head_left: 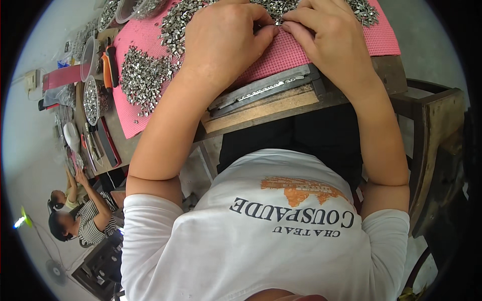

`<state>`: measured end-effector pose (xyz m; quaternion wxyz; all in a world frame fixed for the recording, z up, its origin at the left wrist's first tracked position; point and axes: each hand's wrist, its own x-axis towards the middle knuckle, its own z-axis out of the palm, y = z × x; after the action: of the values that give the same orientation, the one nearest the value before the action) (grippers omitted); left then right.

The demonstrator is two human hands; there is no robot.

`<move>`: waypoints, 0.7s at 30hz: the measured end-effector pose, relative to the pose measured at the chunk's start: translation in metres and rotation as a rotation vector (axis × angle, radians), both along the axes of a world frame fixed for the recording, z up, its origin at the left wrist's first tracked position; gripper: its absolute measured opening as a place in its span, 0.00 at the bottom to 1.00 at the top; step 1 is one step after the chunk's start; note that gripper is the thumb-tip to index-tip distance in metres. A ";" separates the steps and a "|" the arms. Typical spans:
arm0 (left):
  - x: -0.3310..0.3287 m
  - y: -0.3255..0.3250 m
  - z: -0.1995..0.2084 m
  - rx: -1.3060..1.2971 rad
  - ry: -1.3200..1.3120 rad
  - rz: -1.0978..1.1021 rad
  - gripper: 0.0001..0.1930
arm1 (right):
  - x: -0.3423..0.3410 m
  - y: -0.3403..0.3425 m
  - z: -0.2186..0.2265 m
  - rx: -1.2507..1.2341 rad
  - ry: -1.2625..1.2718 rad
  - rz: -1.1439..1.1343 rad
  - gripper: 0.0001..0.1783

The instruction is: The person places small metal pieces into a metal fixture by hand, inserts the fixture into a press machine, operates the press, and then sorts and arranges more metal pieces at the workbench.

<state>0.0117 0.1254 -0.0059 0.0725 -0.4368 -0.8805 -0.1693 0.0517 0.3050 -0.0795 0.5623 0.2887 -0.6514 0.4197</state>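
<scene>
My left hand [223,40] and my right hand [331,40] meet at the top of the view, above a pink textured mat [381,42]. Both are closed in a pinch, thumb against fingers, with a tiny silver metal piece [278,22] between their tips; its exact shape is too small to tell. Loose piles of small silver metal pieces [145,78] lie around and behind my hands. Nearer to me, below both wrists, a dark bar-shaped holder [261,93] carries a row of little silver pieces along its groove.
Orange-handled pliers [106,72] and a black-handled tool [112,62] lie left of the mat. Clear plastic tubs [93,100] of metal pieces stand beside them. Further left, two people [83,220] sit at the bench. A dark wooden chair [427,115] is at the right.
</scene>
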 end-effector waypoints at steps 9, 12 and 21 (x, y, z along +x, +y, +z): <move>0.003 -0.010 -0.001 0.015 0.115 -0.086 0.06 | 0.044 -0.005 0.060 0.308 -0.841 -0.254 0.06; 0.013 -0.013 0.003 -0.005 0.150 -0.120 0.07 | 0.062 -0.006 0.074 0.137 -1.011 -0.248 0.08; 0.015 -0.017 0.001 -0.030 0.156 -0.253 0.06 | 0.099 -0.006 0.054 0.074 -0.916 -0.036 0.08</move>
<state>0.0262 0.1080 -0.0047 0.1123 -0.5572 -0.8125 -0.1295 0.1502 0.2991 -0.0257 0.2129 0.0817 -0.8523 0.4707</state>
